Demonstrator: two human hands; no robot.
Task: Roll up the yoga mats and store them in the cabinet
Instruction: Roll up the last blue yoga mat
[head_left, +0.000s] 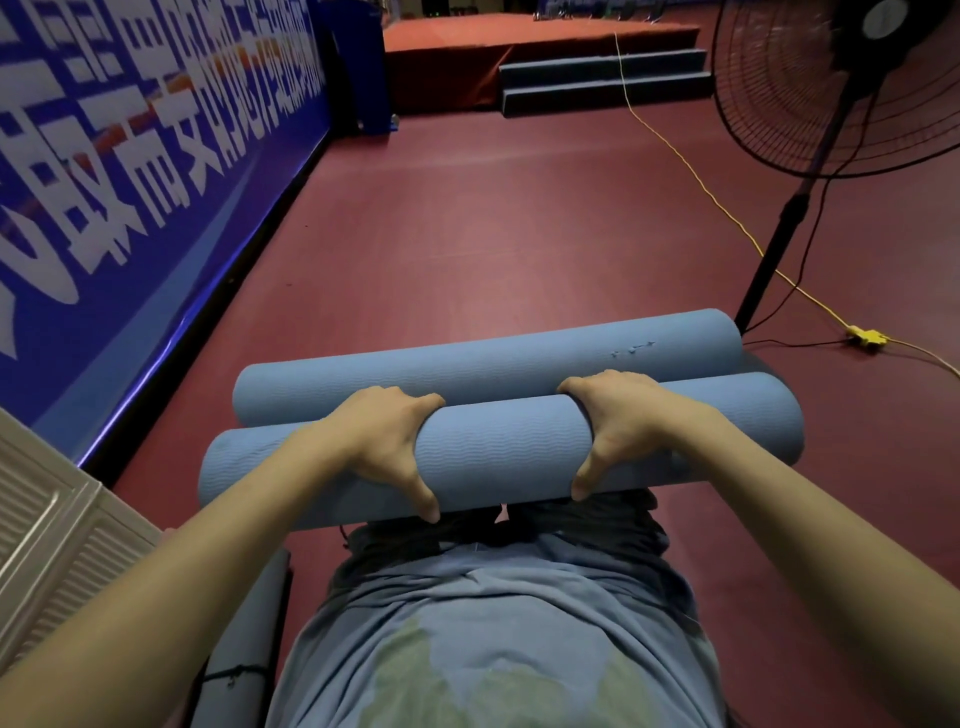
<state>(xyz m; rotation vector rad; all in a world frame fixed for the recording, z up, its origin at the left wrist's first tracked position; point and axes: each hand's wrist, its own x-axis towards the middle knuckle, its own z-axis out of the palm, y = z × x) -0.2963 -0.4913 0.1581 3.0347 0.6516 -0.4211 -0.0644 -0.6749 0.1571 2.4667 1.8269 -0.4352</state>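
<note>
- a tall black pedestal fan (831, 88) stood to the far right, with a yellow cable (691, 171) trailing over the maroon floor (467, 234) to a yellow power strip (868, 336).
- a blue banner wall (130, 171) ran along the left; a pale ribbed cabinet (57, 545) sat at the near left, with a dark rolled mat (249, 639) beside it.
- two blue rolled yoga mats (498, 452), smooth cylinders with a fine wavy texture, lay side by side, touching, held crosswise in front of the person's waist.
- the left hand (387, 441) and the right hand (618, 421) had fingers and thumbs curled round the nearer roll.

fan (810, 78) right | yellow cable (691, 176) on floor | blue banner (130, 156) left
</note>
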